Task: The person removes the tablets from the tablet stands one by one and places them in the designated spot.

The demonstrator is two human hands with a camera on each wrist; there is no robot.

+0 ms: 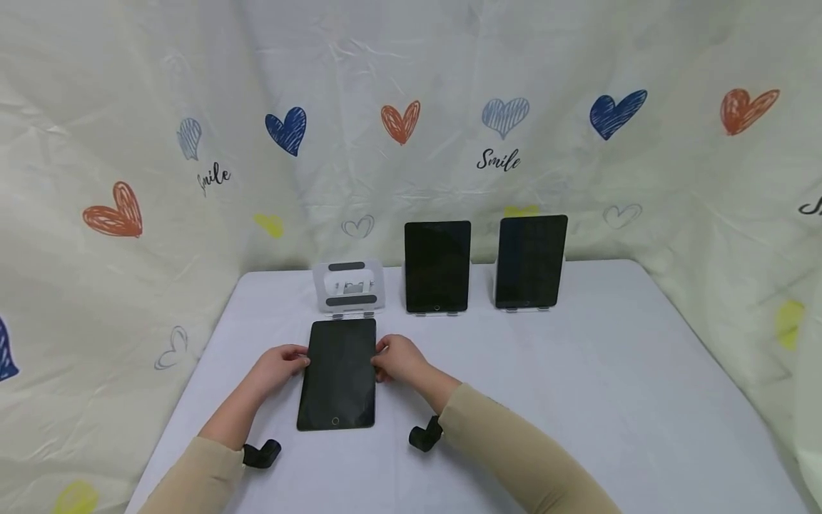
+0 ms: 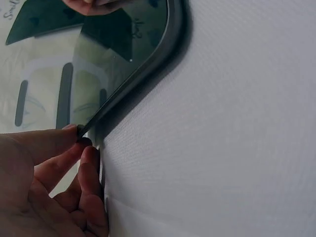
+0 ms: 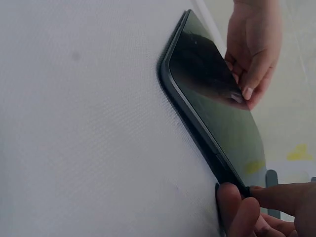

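Note:
A black tablet (image 1: 337,378) with a round button at its near end lies on the white table in front of me, or just above it. My left hand (image 1: 277,371) pinches its left edge, the thumb (image 2: 52,143) on the glass and fingertips beneath the rim. At the right edge my right hand (image 1: 401,359) holds it the same way, with the thumb (image 3: 276,195) above and curled fingers below. Right behind the tablet's far end stands a pale tablet stand (image 1: 351,300) with dark pads, bearing nothing. The glass mirrors parts of the stand and the backdrop.
Two more black tablets, a middle one (image 1: 438,266) and a right one (image 1: 531,261), lean upright on stands in a row along the back. Behind the table (image 1: 610,400) hangs a pale cloth (image 1: 449,43) printed with hearts.

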